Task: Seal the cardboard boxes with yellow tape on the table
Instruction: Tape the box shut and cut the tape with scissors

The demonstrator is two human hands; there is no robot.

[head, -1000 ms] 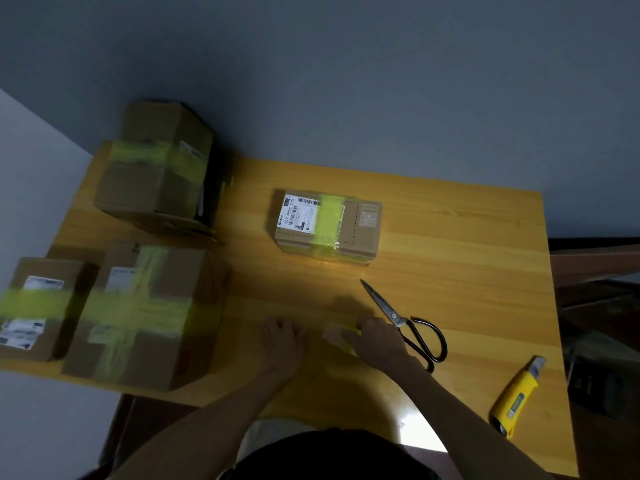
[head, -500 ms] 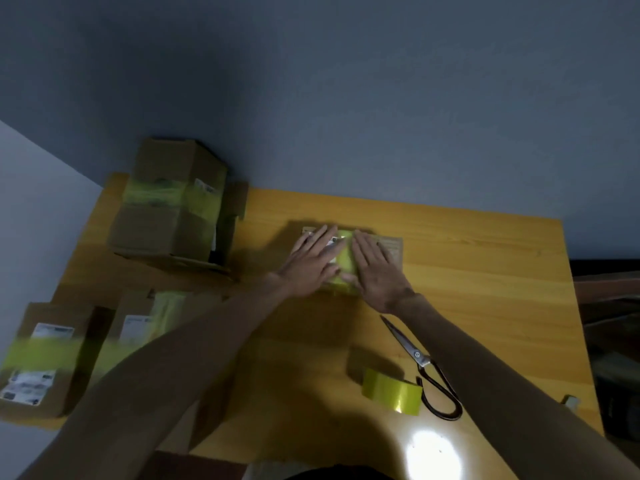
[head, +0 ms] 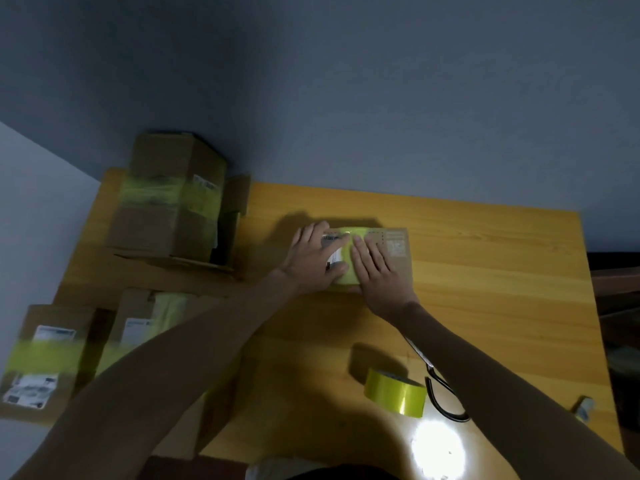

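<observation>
With my left hand (head: 313, 261) and right hand (head: 375, 271) pressing flat, fingers straight, on the small cardboard box (head: 394, 244), uneven pressure could wrinkle its yellow tape strip (head: 348, 276).

The table (head: 485, 271) is honey-yellow wood with fine grain lines. The middle box (head: 398, 244) is brown, crossed by a yellow-green strip (head: 348, 277) over a white label (head: 335, 259) with dark print. The roll (head: 394, 396) is glossy yellow. The scissors (head: 430, 370) have black handles and silvery blades. The tall box (head: 173, 223) and near-left box (head: 48, 355) are brown with yellow bands; the wall (head: 346, 98) is grey-blue
</observation>
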